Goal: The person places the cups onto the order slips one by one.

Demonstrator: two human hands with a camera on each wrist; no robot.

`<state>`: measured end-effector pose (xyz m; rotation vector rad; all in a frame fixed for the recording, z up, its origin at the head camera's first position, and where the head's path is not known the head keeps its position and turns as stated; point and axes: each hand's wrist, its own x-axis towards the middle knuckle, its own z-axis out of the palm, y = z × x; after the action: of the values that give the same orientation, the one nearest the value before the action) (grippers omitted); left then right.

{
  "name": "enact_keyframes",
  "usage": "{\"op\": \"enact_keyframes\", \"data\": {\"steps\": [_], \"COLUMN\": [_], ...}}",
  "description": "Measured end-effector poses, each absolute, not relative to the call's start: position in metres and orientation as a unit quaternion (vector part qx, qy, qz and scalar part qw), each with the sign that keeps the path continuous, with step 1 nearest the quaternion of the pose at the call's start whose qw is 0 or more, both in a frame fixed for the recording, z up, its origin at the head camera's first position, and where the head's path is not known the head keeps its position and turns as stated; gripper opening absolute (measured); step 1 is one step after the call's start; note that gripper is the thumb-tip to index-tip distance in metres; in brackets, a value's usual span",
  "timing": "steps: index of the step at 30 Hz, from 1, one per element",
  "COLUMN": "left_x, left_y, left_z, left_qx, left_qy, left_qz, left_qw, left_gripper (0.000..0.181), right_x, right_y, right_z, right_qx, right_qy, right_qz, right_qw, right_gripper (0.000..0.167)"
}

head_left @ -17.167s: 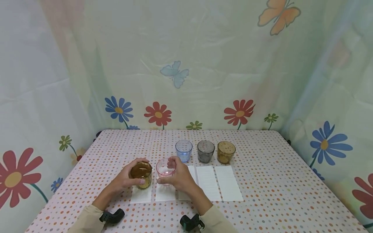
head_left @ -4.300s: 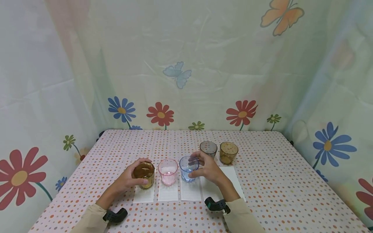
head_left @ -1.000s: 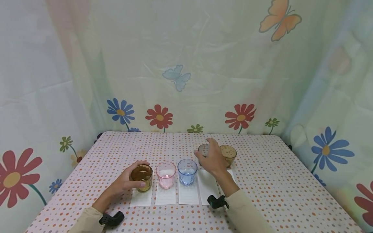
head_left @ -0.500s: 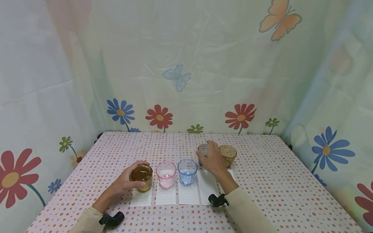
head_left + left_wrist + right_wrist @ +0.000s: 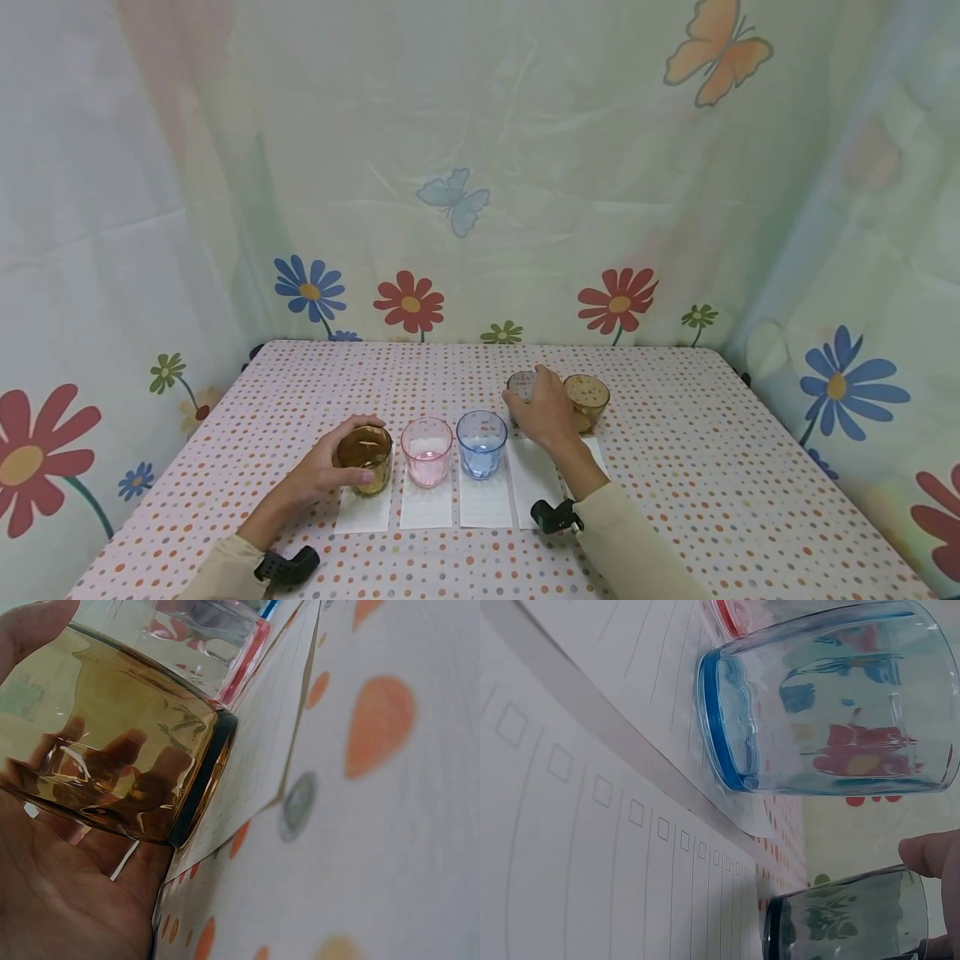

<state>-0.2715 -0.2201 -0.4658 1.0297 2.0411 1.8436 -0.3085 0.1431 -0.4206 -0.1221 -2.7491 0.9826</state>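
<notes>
My left hand (image 5: 318,473) grips an amber glass (image 5: 366,457) standing on the leftmost paper sheet; in the left wrist view the thumb and curled fingers wrap the glass (image 5: 105,727). At the back, my right hand (image 5: 551,418) holds a grey glass (image 5: 522,385) between thumb and fingers, its body partly hidden by the hand. The right wrist view has the thumb at the rim of this grey glass (image 5: 840,919). A pink glass (image 5: 427,454) and a blue glass (image 5: 482,446) stand upright on the second and third sheets. Another amber glass (image 5: 591,398) stands just right of my right hand.
White lined sheets lie in a row, among them the fourth sheet (image 5: 534,492) below my right wrist; the rightmost is largely covered by the arm. A dotted cloth covers the table (image 5: 720,500). Printed curtains (image 5: 495,150) close off the back and sides.
Earlier the right hand set down the pink glass, then carried the blue glass forward onto the third sheet. It has since reached back and taken hold of the grey glass. The left hand stays put.
</notes>
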Motion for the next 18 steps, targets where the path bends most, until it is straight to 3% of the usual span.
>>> {"op": "enact_keyframes", "data": {"steps": [18], "left_x": [-0.272], "left_y": [-0.220], "left_z": [-0.467], "left_qx": [0.349], "left_qy": [0.704], "left_qz": [0.611], "left_qw": [0.093], "left_gripper": [0.069], "right_x": [-0.312], "right_y": [0.148], "right_z": [-0.433], "right_qx": [-0.051], "right_qy": [-0.903], "right_qz": [0.409], "right_qw": [0.119], "right_gripper": [0.087]}}
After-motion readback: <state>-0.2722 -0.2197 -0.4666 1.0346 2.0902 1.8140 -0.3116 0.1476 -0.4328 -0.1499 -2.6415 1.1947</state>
